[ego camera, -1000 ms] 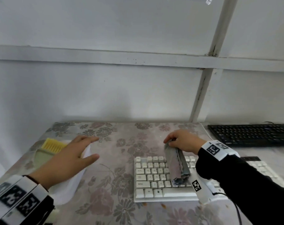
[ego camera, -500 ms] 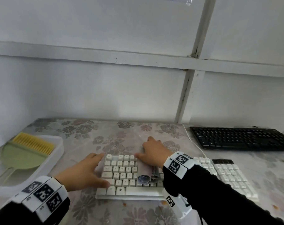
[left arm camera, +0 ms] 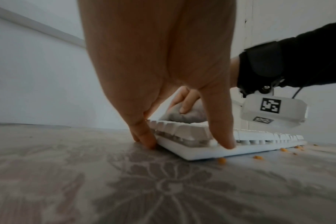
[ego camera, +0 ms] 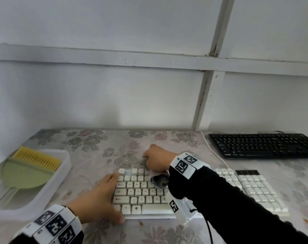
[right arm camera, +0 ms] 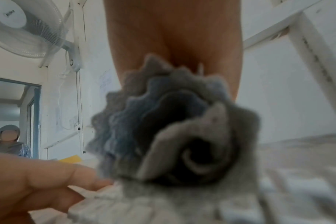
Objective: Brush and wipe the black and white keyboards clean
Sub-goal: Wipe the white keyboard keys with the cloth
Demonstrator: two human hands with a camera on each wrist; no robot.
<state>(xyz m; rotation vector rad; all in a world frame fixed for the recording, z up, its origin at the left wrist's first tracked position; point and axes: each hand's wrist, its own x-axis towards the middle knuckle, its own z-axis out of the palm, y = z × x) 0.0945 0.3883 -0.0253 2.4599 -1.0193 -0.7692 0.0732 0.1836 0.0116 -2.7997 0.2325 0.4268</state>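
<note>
From the head view, the white keyboard (ego camera: 146, 194) is seen lying on the flower-patterned counter (ego camera: 96, 147), with the left hand (ego camera: 98, 199) laid against its left end, fingers fairly straight and the thumb at the near edge. The right hand (ego camera: 156, 160) is curled at the far edge of the keys, and a rolled grey cloth (ego camera: 159, 180) is enclosed in its grip, one end showing below the wrist. Much of the keyboard's middle is hidden by the black sleeve (ego camera: 229, 199). The black keyboard (ego camera: 262, 146) is set well apart at the far right. At the left, a green dustpan (ego camera: 22, 175) and a yellow brush (ego camera: 37, 158) are held in a white tray (ego camera: 61, 176).

In the left wrist view, the left hand's fingertips (left arm camera: 148, 141) are pressed to the counter and the keyboard's end, nothing being grasped. Orange crumbs (left arm camera: 222, 160) are scattered beside the near edge. The cloth is seen pinched behind.

In the right wrist view, most of the frame is blocked by the blurred cloth end (right arm camera: 173, 128). A wall fan (right arm camera: 27, 28) and a person (right arm camera: 9, 142) in a doorway are seen at the left.
</note>
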